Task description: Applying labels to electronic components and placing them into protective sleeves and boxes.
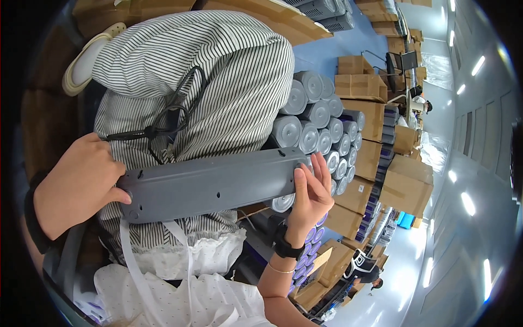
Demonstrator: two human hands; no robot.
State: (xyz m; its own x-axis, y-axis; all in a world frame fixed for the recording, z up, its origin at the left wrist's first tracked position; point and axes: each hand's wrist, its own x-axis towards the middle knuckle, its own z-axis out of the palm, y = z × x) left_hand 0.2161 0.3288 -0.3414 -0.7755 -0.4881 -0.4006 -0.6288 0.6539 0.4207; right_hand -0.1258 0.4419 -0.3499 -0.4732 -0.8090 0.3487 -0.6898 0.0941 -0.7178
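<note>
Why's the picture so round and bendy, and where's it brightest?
Head view: a fisheye lens bends straight edges and leaves dark corners; head view: the lamps glow brightest, washed to white; head view: the grey casing looks fairly sharp.

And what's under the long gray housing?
Striped trousers show along both long edges of the gray housing, white straps along one. Whatever lies directly beneath is covered.

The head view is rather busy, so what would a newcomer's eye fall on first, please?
Probably the long grey casing across the middle, left hand at one end, right hand at the other. Next, likely the striped trousers above it and the grey cylinders stacked off its right end.
</note>
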